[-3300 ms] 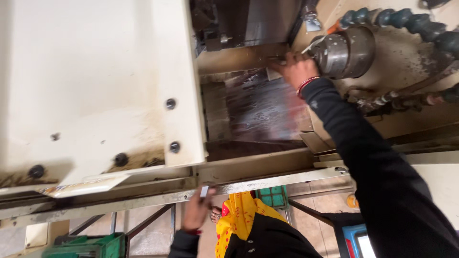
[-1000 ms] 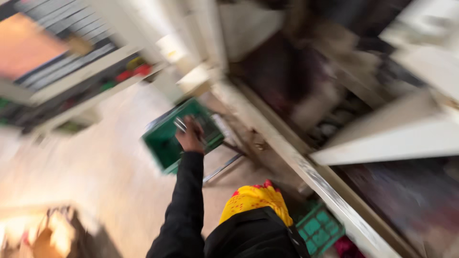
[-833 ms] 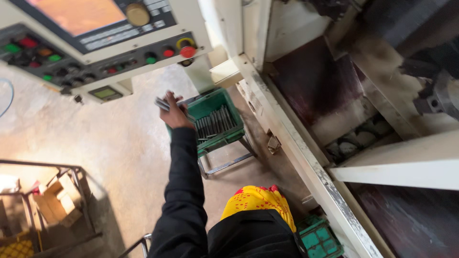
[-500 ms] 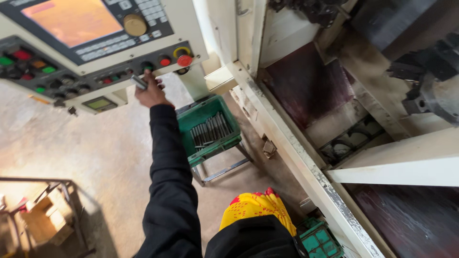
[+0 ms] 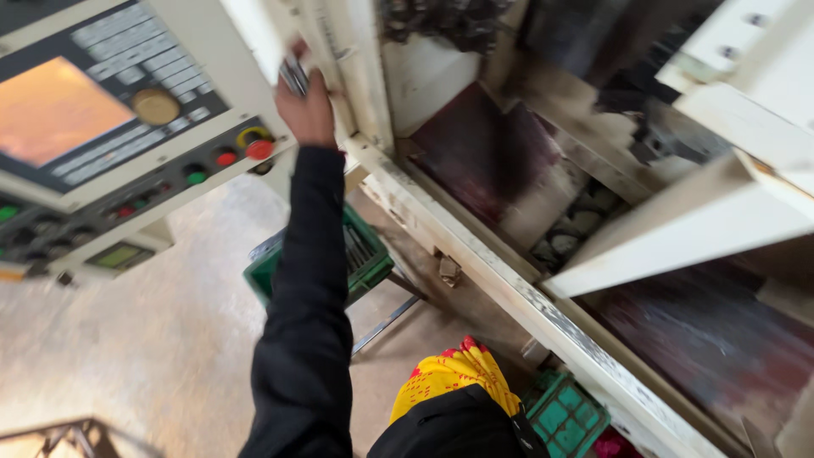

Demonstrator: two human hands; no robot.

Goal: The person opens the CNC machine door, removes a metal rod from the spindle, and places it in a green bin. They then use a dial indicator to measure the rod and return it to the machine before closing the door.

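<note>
Metal rods clenched in raised left hand, beside cream machine frame, above green crate

left sleeve: long, black, plain knit or fleece, covers arm to the wrist, slightly creased at the elbow | left hand: bare, no glove | chest: black garment, same tone | scarf: yellow with red print, possibly a neck wrap, blurred
</note>
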